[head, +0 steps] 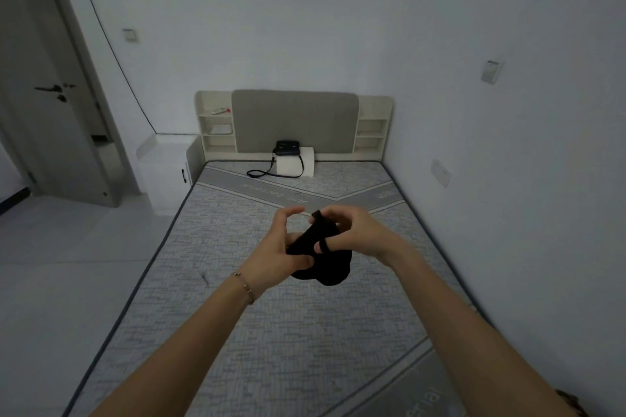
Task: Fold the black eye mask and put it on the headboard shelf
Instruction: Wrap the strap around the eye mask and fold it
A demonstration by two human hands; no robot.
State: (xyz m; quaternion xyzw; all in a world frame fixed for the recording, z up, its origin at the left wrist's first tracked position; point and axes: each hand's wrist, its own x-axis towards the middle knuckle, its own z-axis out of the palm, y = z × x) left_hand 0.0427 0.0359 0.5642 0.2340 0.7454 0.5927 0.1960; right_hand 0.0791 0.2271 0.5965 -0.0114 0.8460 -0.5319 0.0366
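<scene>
The black eye mask (330, 262) hangs bunched between both hands above the middle of the bare mattress (271, 332). My left hand (276, 252) grips its lower left part, thumb and forefinger raised apart above. My right hand (352, 230) pinches the mask's top edge, and its thin black strap loops over one finger. The headboard shelves stand at the far end of the bed: the left shelf unit (216, 127) holds a few small items, the right shelf unit (371, 129) looks bare. A grey padded panel (294, 118) sits between them.
A black bag with a long strap (288, 148) rests on a white box (296, 166) at the head of the mattress. A white nightstand (169, 173) stands left of the bed, with an open door (50, 95) beyond it. The wall runs close along the bed's right side.
</scene>
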